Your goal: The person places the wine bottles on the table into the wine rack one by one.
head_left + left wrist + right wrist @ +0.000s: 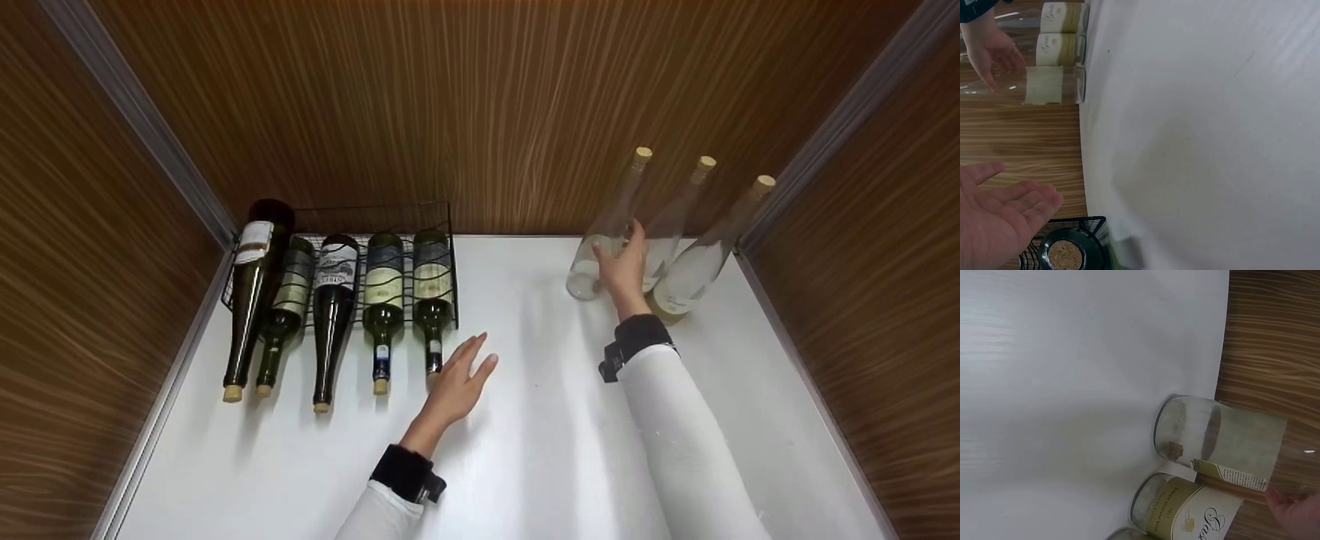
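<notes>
My right hand (626, 266) holds the leftmost of three clear, cork-topped glass bottles (581, 281), its thumb across the front and fingers along the right side. In the right wrist view this bottle (1247, 439) stands on the white surface, its label turned mostly away and a small brown piece inside near the base. Beside it are the middle clear bottle (1185, 512) and the right clear bottle (686, 281). My left hand (454, 390) is empty, fingers extended, near the neck of the rightmost green bottle (433, 311); its palm shows in the left wrist view.
A black wire rack (455, 277) at the back left carries several dark bottles lying with corked necks toward me. The leftmost dark bottle (255, 300) lies higher than its neighbours. Wood-grain panels (487, 112) enclose the white surface (525, 450) at the back and both sides.
</notes>
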The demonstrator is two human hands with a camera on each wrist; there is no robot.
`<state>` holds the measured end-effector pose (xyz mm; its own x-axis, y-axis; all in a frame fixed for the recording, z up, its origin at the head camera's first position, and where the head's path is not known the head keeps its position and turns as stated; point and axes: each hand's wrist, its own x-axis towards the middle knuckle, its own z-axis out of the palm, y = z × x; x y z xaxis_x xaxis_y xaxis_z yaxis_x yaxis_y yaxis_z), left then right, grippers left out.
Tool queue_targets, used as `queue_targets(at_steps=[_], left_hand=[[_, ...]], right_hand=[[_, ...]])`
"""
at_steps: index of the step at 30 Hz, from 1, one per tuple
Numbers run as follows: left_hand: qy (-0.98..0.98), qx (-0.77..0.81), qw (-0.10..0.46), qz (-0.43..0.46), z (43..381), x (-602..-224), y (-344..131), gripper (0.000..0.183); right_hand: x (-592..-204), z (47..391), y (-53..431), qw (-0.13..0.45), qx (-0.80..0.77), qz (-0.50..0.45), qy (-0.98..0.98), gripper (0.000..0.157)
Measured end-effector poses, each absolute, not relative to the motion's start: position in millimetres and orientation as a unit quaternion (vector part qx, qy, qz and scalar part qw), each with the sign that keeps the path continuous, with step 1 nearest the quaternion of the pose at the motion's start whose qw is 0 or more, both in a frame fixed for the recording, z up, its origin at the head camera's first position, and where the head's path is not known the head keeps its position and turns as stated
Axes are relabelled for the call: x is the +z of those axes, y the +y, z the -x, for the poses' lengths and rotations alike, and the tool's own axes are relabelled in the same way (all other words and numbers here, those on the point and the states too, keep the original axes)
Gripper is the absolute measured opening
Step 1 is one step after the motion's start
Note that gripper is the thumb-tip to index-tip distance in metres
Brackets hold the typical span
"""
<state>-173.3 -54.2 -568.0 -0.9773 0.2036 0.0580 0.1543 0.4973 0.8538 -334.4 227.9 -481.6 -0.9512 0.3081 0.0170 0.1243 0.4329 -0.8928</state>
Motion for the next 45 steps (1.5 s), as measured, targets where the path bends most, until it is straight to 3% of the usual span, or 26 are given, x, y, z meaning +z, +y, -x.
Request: queue_targets(at_steps=[6, 17, 34, 45], left_hand=[[0.866, 0.489, 0.027, -0.102, 172.8, -567.8, -54.9, 0.065], [0.868, 0.485, 0.039, -0.101, 170.6, -564.1, -57.9, 0.065], [0.872, 0.477, 0.027, -0.101, 168.4, -567.5, -60.0, 0.061], [0.868, 0.485, 0.043, -0.097, 167.3, -568.9, -62.3, 0.063]], right_hand=[[-482.0, 340.7, 228.0, 0.097, 0.513, 0.121, -0.844, 0.079], [-479.9, 347.2, 230.7, 0.055, 0.549, 0.138, -0.822, 0.086], [-484.1, 333.0, 229.9, 0.124, 0.524, 0.114, -0.835, 0.081], [-479.5, 308.1, 221.7, 0.135, 0.516, 0.066, -0.843, 0.067]])
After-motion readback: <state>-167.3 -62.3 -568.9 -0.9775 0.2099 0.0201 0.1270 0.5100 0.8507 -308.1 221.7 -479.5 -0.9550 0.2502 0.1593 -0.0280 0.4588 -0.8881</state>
